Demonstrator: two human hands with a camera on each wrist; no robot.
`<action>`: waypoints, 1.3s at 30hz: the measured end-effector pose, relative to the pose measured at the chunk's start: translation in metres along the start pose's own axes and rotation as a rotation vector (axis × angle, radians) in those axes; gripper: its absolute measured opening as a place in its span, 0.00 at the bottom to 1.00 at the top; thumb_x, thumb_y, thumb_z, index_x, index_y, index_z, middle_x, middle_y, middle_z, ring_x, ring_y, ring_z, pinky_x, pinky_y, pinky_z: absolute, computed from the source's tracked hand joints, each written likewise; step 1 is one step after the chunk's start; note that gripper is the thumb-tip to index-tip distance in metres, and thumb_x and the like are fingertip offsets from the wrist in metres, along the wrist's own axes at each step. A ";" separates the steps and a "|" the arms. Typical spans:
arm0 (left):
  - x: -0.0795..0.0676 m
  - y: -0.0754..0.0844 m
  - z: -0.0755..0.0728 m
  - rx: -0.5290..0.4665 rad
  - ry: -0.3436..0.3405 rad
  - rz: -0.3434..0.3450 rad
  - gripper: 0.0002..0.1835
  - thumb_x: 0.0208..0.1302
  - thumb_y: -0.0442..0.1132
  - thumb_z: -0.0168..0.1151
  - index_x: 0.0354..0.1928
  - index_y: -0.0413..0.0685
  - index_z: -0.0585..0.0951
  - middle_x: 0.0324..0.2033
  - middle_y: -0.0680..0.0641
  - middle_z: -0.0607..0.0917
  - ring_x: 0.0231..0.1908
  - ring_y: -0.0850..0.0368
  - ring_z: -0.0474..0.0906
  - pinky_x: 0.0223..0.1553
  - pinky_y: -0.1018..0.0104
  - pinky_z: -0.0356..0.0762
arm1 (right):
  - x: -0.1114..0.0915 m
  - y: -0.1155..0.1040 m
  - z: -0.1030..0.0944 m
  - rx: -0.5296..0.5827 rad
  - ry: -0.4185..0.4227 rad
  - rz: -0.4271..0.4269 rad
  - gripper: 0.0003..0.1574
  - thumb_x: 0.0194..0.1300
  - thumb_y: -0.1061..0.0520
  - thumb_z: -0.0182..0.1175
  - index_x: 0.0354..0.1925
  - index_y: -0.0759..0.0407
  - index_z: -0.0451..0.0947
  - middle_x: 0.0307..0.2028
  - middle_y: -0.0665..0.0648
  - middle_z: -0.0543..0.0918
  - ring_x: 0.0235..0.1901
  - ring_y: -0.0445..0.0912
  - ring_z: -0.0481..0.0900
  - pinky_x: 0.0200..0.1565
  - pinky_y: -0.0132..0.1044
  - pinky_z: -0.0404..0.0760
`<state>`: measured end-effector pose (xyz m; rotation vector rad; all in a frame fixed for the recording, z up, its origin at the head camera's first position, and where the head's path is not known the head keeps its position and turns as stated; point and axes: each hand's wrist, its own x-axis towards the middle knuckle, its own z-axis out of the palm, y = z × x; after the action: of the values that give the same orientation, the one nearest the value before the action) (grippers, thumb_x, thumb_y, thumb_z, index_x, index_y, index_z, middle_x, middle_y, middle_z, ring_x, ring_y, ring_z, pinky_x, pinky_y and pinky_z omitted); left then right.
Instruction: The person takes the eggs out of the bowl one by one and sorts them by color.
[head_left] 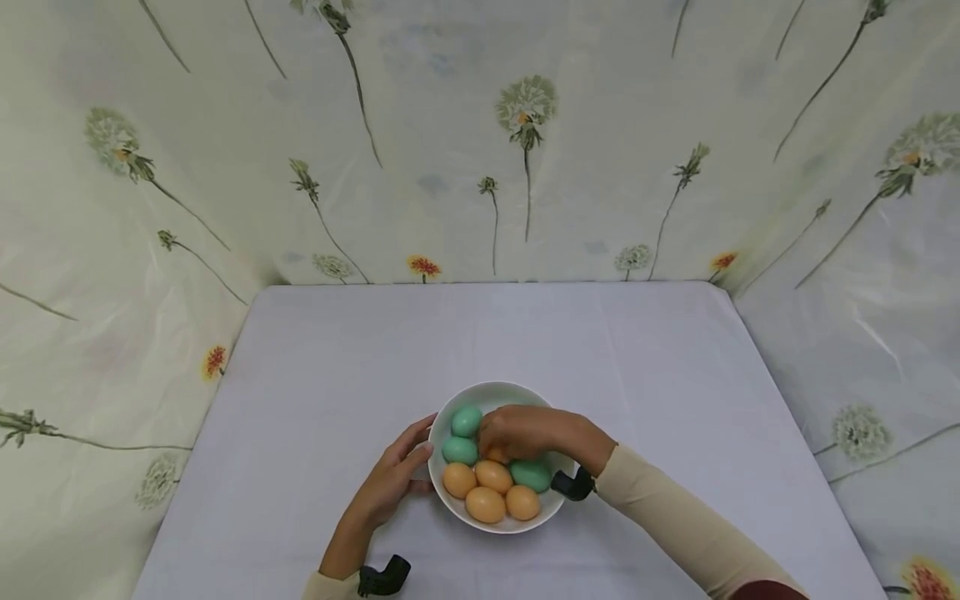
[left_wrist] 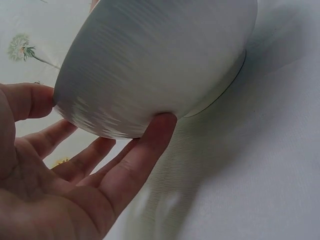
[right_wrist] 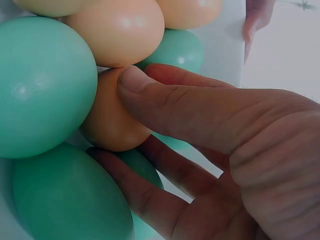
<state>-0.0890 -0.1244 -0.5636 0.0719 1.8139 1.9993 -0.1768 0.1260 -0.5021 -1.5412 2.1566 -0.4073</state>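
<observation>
A white bowl (head_left: 500,528) holds several orange-brown eggs (head_left: 485,504) and several green eggs (head_left: 460,450). With its thumb at the rim and its fingers spread around the outer wall, my left hand (head_left: 390,479) holds the bowl's left side. My right hand (head_left: 517,431) reaches into the bowl from the right. Its thumb and fingers grip an orange-brown egg (right_wrist: 112,112), which lies among the others in the right wrist view. Fingers partly hide this egg in the head view. The bowl's outer wall (left_wrist: 150,70) fills much of the left wrist view.
The bowl stands on a table with a pale cloth (head_left: 360,358), near its front. Behind the table and at both sides hangs a flower-printed sheet (head_left: 450,167). A black band with a mount is on each wrist.
</observation>
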 end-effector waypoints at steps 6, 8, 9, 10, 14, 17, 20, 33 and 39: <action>-0.001 0.000 0.000 0.002 0.012 0.002 0.28 0.77 0.46 0.50 0.75 0.56 0.62 0.72 0.37 0.65 0.59 0.38 0.75 0.44 0.47 0.85 | 0.000 -0.003 -0.003 0.001 0.000 0.022 0.13 0.52 0.71 0.69 0.34 0.55 0.85 0.31 0.50 0.81 0.33 0.37 0.68 0.42 0.25 0.72; -0.001 0.000 0.000 0.004 0.014 0.005 0.28 0.77 0.46 0.50 0.75 0.56 0.62 0.72 0.38 0.65 0.60 0.38 0.75 0.44 0.48 0.85 | -0.001 -0.003 -0.003 -0.003 0.008 0.025 0.15 0.51 0.70 0.70 0.35 0.55 0.86 0.32 0.50 0.81 0.34 0.37 0.68 0.43 0.25 0.73; 0.000 0.000 0.000 0.005 0.016 0.008 0.28 0.77 0.46 0.50 0.75 0.57 0.63 0.72 0.38 0.65 0.60 0.37 0.75 0.44 0.47 0.85 | -0.001 -0.003 -0.003 -0.003 0.013 0.028 0.15 0.51 0.70 0.70 0.36 0.55 0.86 0.32 0.50 0.81 0.34 0.37 0.69 0.43 0.25 0.73; 0.000 0.001 0.000 0.007 0.018 0.011 0.27 0.77 0.46 0.50 0.75 0.57 0.63 0.72 0.38 0.64 0.60 0.37 0.74 0.44 0.48 0.85 | -0.001 -0.003 -0.003 -0.003 0.017 0.030 0.14 0.51 0.70 0.71 0.36 0.55 0.86 0.33 0.50 0.82 0.34 0.37 0.69 0.43 0.25 0.74; 0.000 0.001 0.000 0.006 0.022 0.014 0.27 0.77 0.47 0.51 0.75 0.57 0.63 0.73 0.39 0.64 0.61 0.37 0.74 0.44 0.48 0.85 | -0.001 -0.003 -0.003 0.005 0.010 0.052 0.14 0.52 0.68 0.71 0.37 0.55 0.85 0.34 0.50 0.82 0.35 0.37 0.70 0.44 0.25 0.74; 0.000 0.001 0.000 0.003 0.022 0.012 0.27 0.77 0.47 0.51 0.75 0.57 0.63 0.73 0.39 0.64 0.61 0.37 0.74 0.44 0.48 0.85 | -0.001 -0.005 -0.002 0.011 0.002 0.061 0.13 0.53 0.67 0.72 0.38 0.55 0.85 0.35 0.49 0.81 0.36 0.37 0.70 0.44 0.25 0.74; 0.000 0.001 0.000 0.001 0.016 0.013 0.28 0.77 0.47 0.51 0.75 0.57 0.63 0.72 0.39 0.64 0.61 0.37 0.74 0.45 0.48 0.85 | -0.001 -0.005 -0.002 0.016 0.007 0.062 0.13 0.54 0.67 0.72 0.38 0.55 0.85 0.35 0.49 0.80 0.36 0.37 0.69 0.43 0.25 0.74; 0.000 -0.003 0.000 0.004 0.016 -0.003 0.28 0.77 0.48 0.51 0.75 0.58 0.63 0.72 0.39 0.65 0.59 0.40 0.75 0.45 0.49 0.85 | -0.010 -0.004 -0.001 0.083 0.059 0.032 0.12 0.57 0.69 0.68 0.38 0.55 0.86 0.37 0.51 0.82 0.40 0.38 0.72 0.46 0.26 0.75; 0.000 -0.004 0.000 0.001 0.020 -0.003 0.28 0.76 0.48 0.52 0.75 0.58 0.63 0.72 0.40 0.65 0.58 0.42 0.76 0.45 0.50 0.85 | -0.016 -0.005 -0.005 0.122 0.081 0.041 0.09 0.60 0.65 0.68 0.40 0.55 0.86 0.42 0.52 0.83 0.44 0.39 0.74 0.51 0.28 0.76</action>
<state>-0.0881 -0.1239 -0.5675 0.0494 1.8263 2.0039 -0.1706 0.1397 -0.4925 -1.4344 2.1764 -0.5857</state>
